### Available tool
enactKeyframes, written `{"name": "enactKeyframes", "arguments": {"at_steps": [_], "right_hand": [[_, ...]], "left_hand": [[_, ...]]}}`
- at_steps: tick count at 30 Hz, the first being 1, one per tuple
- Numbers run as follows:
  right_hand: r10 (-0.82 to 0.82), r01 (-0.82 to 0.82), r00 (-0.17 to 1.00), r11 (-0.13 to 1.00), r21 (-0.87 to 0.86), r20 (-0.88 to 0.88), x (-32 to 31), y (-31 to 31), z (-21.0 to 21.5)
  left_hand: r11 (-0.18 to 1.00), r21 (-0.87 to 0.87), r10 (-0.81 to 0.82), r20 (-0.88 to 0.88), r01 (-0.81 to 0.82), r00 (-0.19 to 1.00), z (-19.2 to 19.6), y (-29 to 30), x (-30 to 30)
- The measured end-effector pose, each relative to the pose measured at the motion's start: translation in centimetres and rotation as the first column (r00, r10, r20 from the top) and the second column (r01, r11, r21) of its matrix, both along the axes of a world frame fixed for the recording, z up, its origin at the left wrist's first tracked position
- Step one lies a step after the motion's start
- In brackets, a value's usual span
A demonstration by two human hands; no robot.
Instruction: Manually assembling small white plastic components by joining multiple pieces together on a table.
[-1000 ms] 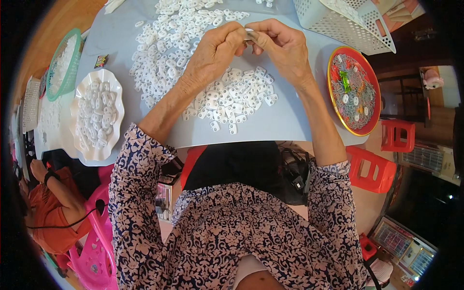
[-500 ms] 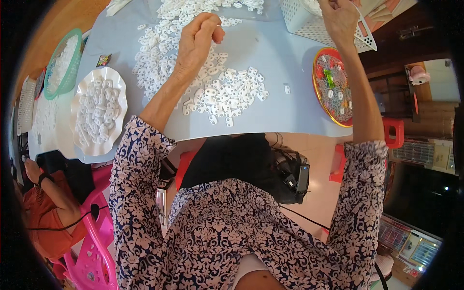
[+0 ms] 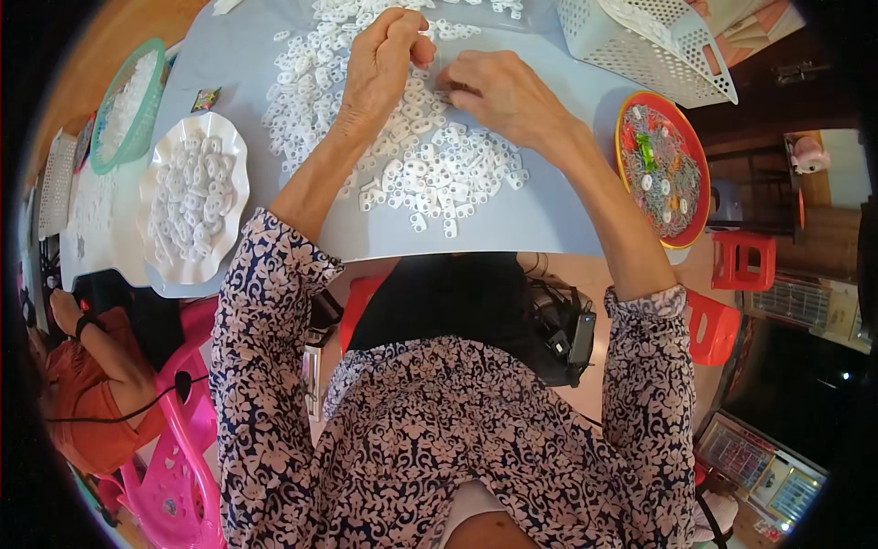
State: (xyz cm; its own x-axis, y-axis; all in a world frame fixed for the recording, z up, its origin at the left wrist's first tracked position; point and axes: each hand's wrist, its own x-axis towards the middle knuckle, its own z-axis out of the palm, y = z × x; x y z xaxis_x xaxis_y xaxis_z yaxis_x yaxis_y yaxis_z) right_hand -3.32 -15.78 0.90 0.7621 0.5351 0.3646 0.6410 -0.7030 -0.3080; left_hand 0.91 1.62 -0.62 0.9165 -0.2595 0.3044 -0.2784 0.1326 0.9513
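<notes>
My left hand (image 3: 386, 62) is raised over the pile of small white plastic pieces with holes (image 3: 306, 96), its fingers curled closed. Whatever it holds is hidden. Close by on the right, my right hand (image 3: 503, 94) has its fingers bent inward, the tips at the edge of the white pieces. I cannot make out what, if anything, is between them. A nearer heap of the same white pieces (image 3: 455, 172) lies just below both hands on the light blue-grey table (image 3: 558, 215).
A scalloped white dish (image 3: 240, 169) of white pieces and a small wrapped packet (image 3: 206, 99) are on the left, beyond them a green basket (image 3: 157, 87). On the right stand a red dish (image 3: 704, 183) of metal bits and a perforated white basket (image 3: 677, 78). A person's arm (image 3: 114, 357) shows at left.
My right hand has come from the white basket at the far right to the pile beside my left hand. My left hand stays closed, a little farther up. The view has shifted slightly.
</notes>
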Motion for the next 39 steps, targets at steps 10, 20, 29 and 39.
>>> {"name": "enactKeyframes", "arguments": {"at_steps": [10, 20, 29, 39], "right_hand": [[-0.138, 0.152, 0.984, 0.981, 0.121, -0.117, -1.0, -1.8, 0.1], [-0.186, 0.191, 0.951, 0.982, -0.004, -0.248, -0.7, -1.1, 0.9], [-0.128, 0.294, 0.941, 0.769, 0.568, -0.314, -0.2, -1.3, -0.9], [0.049, 0.265, 0.936, 0.551, 0.791, -0.348, -0.6, -0.7, -0.6]], "left_hand": [[0.994, 0.091, -0.057, 0.01, 0.056, 0.998, 0.5, -0.6, -0.9], [0.995, 0.091, -0.05, 0.003, 0.05, 0.999, 0.4, -1.1, -1.1], [0.971, 0.225, -0.095, 0.042, 0.083, 0.995, 0.5, -1.1, -1.5], [0.932, 0.261, -0.26, -0.006, 0.252, 0.966, 0.4, -0.9, -1.4]]}}
